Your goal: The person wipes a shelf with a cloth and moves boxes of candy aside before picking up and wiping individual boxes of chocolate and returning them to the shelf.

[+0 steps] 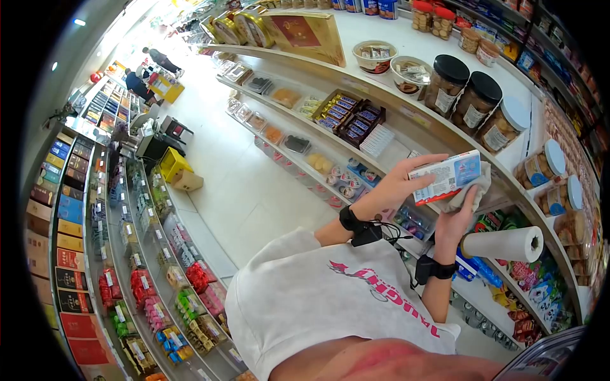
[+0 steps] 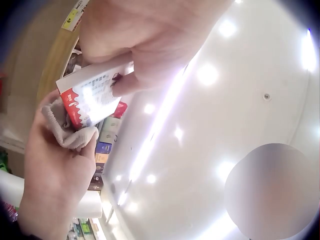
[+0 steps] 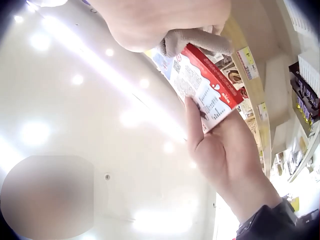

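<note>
Touching the box (image 1: 450,177) — cloth (image 2: 75,139) — with jars (image 1: 473,106) nearby

In the left wrist view, the left hand (image 2: 145,37) was cropped at twelve o'clock, a patch (image 2: 272,192) blurred at four — small print on the box (image 2: 97,90) illegible.

The white shelf top (image 1: 416,46) bears lidded jars (image 1: 476,101), two tubs (image 1: 375,58) and, farther off, apparently gold tins (image 1: 253,28).
</note>
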`<state>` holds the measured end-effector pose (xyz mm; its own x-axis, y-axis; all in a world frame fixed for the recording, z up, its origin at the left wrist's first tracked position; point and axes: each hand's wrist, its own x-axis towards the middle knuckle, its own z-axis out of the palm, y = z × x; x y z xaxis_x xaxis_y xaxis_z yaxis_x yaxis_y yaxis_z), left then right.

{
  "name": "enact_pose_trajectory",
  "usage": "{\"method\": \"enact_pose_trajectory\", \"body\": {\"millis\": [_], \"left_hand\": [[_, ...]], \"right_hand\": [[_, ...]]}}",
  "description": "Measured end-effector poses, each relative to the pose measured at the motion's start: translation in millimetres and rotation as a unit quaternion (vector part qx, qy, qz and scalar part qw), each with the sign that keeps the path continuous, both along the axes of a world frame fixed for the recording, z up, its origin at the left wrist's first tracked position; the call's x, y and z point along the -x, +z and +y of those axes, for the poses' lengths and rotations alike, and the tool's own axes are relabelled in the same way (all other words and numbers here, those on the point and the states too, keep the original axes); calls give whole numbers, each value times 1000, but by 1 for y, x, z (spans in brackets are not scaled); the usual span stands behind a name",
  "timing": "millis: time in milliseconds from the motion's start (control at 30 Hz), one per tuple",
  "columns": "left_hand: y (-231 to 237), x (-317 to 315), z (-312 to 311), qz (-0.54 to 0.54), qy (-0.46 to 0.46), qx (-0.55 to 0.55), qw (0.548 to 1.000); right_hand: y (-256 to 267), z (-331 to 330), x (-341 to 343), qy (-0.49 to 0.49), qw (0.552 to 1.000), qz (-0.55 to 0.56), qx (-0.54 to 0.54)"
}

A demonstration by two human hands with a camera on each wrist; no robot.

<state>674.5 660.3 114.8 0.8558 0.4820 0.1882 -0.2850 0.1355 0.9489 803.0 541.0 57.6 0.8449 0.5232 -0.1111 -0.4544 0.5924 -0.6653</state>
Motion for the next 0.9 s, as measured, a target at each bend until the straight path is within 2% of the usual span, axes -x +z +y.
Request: {"method": "enact_pose_trajectory", "body": {"millis": [133, 167, 233, 267, 333, 433, 533, 633, 767, 833, 900], "left_hand": [[1, 3, 3, 21, 17, -28, 999], [1, 4, 4, 18, 13, -9, 1000], [1, 3, 4, 9, 4, 28, 1000], [0, 2, 2, 9, 8, -8, 1000], [-6, -5, -6, 11, 17, -79, 997], [-13, -15, -24, -16, 49, -67, 996], [-15, -17, -25, 23, 98, -134, 986], [-15, -21, -24, 12, 196, -280, 940], [-12, -14, -17, 28, 195, -268, 943], [-13, -10, -13, 38, 193, -252, 948], [-13, -8, -11, 9, 175, -149, 973]], "right_hand": [[1, -14, -17, -28, 999, -4, 23], [-7, -14, -23, -62, 998, -13, 28], [-1, -20, -20, -16, 1000, -2, 4], [1, -22, -17, 7, 1000, 4, -9], [0, -16, -3, -6, 1000, -6, 17], [0, -16, 6, 20, 1000, 2, 8], [2, -13, 17, 62, 998, 2, -2], [-5, -9, 31, 113, 993, 7, -21], [-5, -7, 45, 173, 985, -9, 6], [-5, -9, 40, 164, 985, -33, 38], [-3, -10, 34, 147, 983, -78, 77]]}}
